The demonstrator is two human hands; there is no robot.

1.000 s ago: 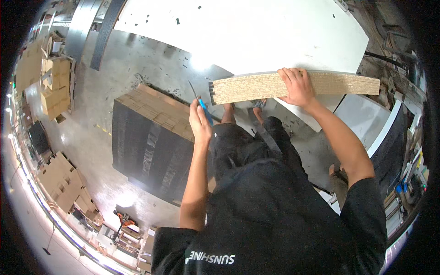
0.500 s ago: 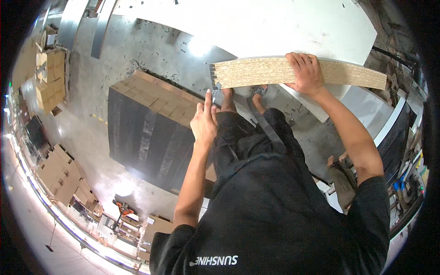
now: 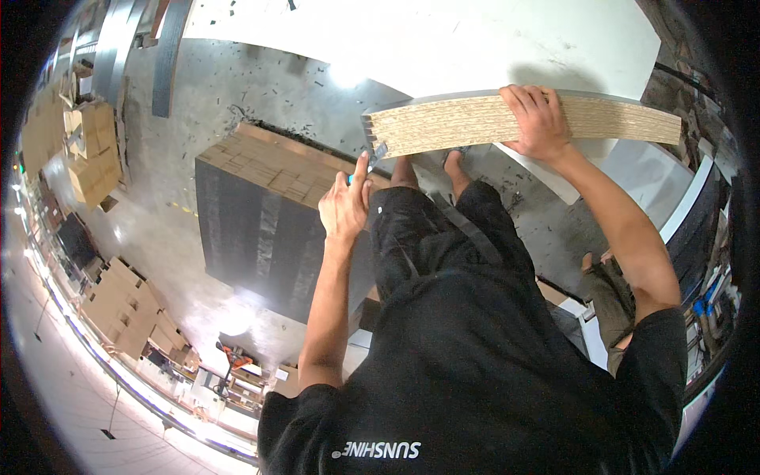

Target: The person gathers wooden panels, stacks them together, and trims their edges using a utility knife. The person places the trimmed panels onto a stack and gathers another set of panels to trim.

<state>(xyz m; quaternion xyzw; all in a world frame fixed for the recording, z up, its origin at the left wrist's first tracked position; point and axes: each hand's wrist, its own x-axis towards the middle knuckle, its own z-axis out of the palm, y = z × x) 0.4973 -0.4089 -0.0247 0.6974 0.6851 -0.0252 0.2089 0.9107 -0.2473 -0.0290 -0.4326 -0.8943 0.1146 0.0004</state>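
A bundle of narrow particle-board strips (image 3: 443, 127) stands with its raw tan edges toward me, at the near edge of the white table. My right hand (image 3: 540, 123) is closed over its middle, fingers on top and thumb below. At the bundle's left end, dark edging shows on the strip ends. There my left hand (image 3: 343, 207) grips a small hand tool (image 3: 379, 152) with a flat grey metal end and a bit of blue at the handle, its index finger stretched along it. The tool's tip is at the bundle's lower left corner; its exact kind is unclear.
The white table (image 3: 491, 47) spreads ahead. A large stack of dark-faced panels (image 3: 261, 229) stands at my left. Dark scraps litter the concrete floor (image 3: 261, 87). Cardboard boxes (image 3: 91, 142) stand far left, and another person (image 3: 609, 301) is close by at the right.
The whole view has shifted slightly. My left hand has drawn a little away from the bundle's end, showing the tool's blue part; my right hand keeps its grip.
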